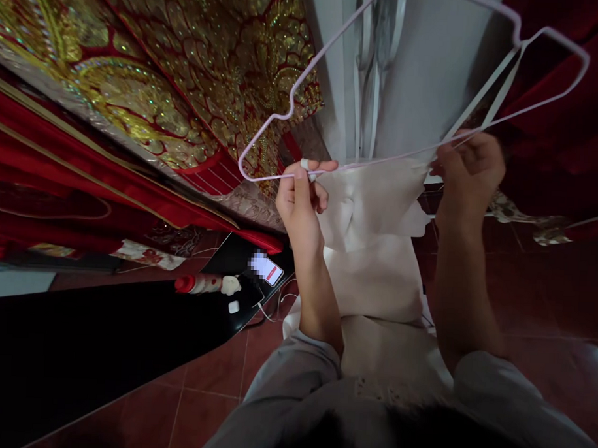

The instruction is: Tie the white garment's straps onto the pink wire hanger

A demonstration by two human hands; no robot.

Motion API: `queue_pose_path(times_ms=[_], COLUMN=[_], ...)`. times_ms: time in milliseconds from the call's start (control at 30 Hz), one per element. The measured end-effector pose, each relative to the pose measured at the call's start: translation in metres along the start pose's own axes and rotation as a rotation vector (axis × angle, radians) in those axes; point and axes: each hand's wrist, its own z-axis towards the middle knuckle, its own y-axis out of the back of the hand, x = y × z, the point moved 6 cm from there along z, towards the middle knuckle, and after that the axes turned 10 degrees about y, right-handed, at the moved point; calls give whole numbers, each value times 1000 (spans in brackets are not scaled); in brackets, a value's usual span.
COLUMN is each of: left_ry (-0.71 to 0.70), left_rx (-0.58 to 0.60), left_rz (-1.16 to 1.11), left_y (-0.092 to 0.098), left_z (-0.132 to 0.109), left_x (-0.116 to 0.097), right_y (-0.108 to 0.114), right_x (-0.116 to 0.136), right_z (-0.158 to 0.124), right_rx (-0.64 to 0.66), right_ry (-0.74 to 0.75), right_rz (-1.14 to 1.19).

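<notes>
A pale pink clothes hanger (266,128) spans the space in front of me. My left hand (302,201) is closed around the left part of its lower bar, with a small white band over the fingers. My right hand (470,161) pinches a white strap (495,80) close to the bar on the right. That strap runs up over the hanger's right notch. Below the bar hangs a cream-white garment (376,272), draping down between my forearms. My right fingertips are partly hidden, so their exact hold on the garment's edge is unclear.
Red garments with gold sequins (186,83) hang at the left, dark red cloth (571,148) at the right. On a black table (103,348) lie a lit phone (268,268), a red-capped bottle (191,284) and a white case (234,307). Further hangers (366,69) show against the pale wall.
</notes>
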Motion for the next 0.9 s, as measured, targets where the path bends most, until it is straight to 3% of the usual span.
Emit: queue_pose_path(times_ms=[133,267,500,667,800,900], left_ry=[-48,-79,-72,-74,-40,-12], left_rx=[12,7,14,40,93,82], left_rz=[-20,-26,23,-43,-40,-6], left_y=[-1,2,9,8,5,7], left_z=[1,4,12,12,10,10], left_x=[0,0,5,4,3,3], right_y=[2,8,34,32,41,73], right_x=[19,48,62,81,60,26], right_z=[5,5,14,52,92,104], right_rx=[-124,-129,-162,-57,-100,-356], right_ry=[-46,-48,-113,67,248,364], right_rz=[106,75,101,268,299,255])
